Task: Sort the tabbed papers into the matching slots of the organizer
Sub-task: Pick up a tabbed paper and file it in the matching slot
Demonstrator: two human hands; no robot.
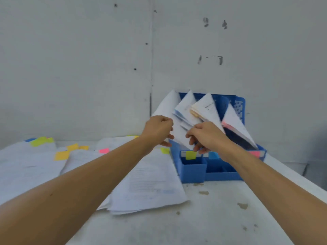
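Observation:
A blue organizer [192, 169] stands at the back right of the table against the wall. Its front carries a yellow-green label [191, 155], a blue label [213, 155] and a pink label [254, 153]. Several bundles of white paper lean in its slots. My left hand [159, 129] grips the leftmost sheet [167, 105] at its left edge. My right hand [206, 136] holds the lower part of the same papers, just above the yellow-green label, with its fingers curled on them.
Loose tabbed papers cover the table's left and middle: a stack [148, 183] beside the organizer, sheets with yellow tabs [62, 155], a pink tab [104, 150] and green tabs [38, 142]. The wall stands close behind. The table's right edge runs just past the organizer.

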